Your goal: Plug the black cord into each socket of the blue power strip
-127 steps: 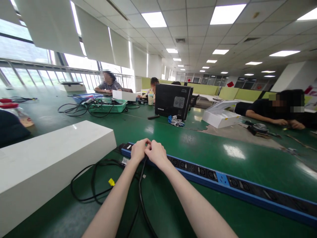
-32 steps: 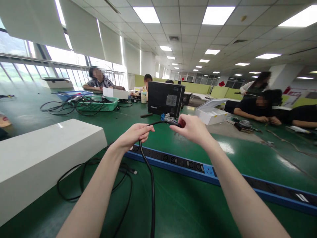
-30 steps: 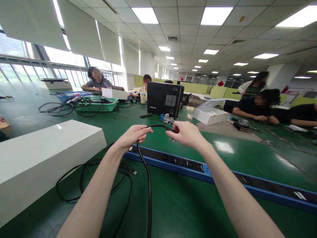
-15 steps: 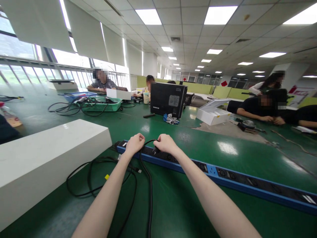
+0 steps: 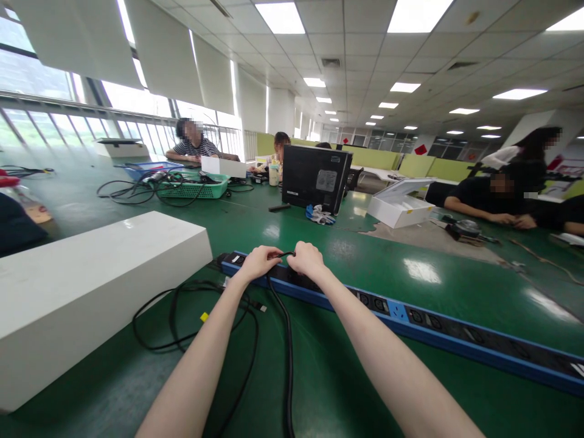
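Note:
A long blue and black power strip (image 5: 438,328) lies slantwise across the green table. Above its left part, my left hand (image 5: 261,263) is closed on a black cable (image 5: 288,359), which drops from there toward the table's near edge. Beside it, my right hand (image 5: 306,260) is closed round the end of the same cable, against the strip's top; its fingertips and the plug are mostly hidden. A short arch of cable spans the gap between both hands. Thinner black cables (image 5: 173,304) with a yellow tag lie looped left of the strip.
A large white box (image 5: 104,267) fills the left side. Further back stand a green basket (image 5: 196,185) of cables, a black computer case (image 5: 314,176), blue-grey gloves (image 5: 320,214) and an open white box (image 5: 401,207). Several people are at the far sides of the table.
My left hand has come nearer to my right hand, its fingers now reaching along the cable. The cable's arch between them is lower and shorter. The whole view has shifted slightly.

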Motion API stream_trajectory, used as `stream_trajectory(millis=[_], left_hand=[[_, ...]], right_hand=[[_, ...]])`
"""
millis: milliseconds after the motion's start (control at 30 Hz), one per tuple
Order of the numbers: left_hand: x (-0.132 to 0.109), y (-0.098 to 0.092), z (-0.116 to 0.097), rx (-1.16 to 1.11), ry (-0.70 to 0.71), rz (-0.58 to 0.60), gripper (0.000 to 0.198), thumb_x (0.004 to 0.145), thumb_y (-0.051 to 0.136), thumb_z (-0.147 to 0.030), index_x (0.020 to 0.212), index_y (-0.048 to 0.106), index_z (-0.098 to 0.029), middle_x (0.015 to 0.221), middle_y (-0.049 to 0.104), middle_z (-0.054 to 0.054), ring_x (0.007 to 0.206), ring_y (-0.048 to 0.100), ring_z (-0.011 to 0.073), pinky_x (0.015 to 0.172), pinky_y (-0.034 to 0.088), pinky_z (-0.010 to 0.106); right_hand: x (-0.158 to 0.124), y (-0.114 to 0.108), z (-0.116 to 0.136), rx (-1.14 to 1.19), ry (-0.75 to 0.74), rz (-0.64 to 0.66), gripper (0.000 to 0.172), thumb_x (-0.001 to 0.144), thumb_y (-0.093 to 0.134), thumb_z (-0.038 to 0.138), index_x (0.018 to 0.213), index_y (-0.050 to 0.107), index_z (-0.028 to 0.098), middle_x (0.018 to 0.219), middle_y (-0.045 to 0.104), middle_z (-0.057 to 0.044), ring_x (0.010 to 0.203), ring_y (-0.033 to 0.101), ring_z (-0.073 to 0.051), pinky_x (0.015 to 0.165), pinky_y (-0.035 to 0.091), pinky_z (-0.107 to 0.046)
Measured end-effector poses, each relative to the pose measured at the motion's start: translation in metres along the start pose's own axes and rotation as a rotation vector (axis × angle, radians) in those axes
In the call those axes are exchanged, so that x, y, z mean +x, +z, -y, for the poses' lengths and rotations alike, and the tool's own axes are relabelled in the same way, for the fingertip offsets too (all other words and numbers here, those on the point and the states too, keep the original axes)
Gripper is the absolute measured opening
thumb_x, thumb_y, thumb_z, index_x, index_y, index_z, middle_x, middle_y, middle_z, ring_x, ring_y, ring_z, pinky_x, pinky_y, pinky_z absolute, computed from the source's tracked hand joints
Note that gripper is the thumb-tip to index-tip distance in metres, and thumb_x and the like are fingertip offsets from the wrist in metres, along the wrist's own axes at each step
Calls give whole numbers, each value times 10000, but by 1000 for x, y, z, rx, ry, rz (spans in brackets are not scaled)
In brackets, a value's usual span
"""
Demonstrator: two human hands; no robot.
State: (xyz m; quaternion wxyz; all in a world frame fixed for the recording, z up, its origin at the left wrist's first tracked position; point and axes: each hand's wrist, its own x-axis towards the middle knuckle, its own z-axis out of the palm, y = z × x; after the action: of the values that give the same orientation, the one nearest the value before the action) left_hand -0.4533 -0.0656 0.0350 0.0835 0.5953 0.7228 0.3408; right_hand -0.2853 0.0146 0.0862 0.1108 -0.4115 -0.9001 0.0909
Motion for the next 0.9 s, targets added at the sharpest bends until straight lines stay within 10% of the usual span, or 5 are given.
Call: stream_trajectory(millis=[200, 533, 900], left_hand=[[0, 2, 4, -35, 15, -31, 318, 824, 659, -355, 1096, 782, -244, 1048, 797, 37, 952, 718, 205, 908, 540, 293], [5, 16, 10, -141, 31, -69, 297, 817, 658, -374, 1059, 793, -266, 1010, 802, 23, 925, 731, 218, 888, 557, 314], [4, 9, -3, -374, 40, 37, 387, 828, 644, -382, 1168, 671, -200, 1292, 699, 88, 1007, 720, 208, 902, 562, 351]], right_hand=[[9, -1, 12, 14, 46, 20, 270, 793, 708, 295, 1005, 735, 129, 1021, 748, -220, 1008, 723, -333, 823, 568, -389], [35, 4, -3, 453, 301, 462, 161, 800, 724, 228, 822, 670, 78, 532, 675, -94, 406, 625, -168, 452, 515, -230], [37, 13, -11, 555, 346, 466, 229, 832, 748, 283, 857, 647, 79, 522, 669, -107, 354, 583, -152, 351, 436, -192]])
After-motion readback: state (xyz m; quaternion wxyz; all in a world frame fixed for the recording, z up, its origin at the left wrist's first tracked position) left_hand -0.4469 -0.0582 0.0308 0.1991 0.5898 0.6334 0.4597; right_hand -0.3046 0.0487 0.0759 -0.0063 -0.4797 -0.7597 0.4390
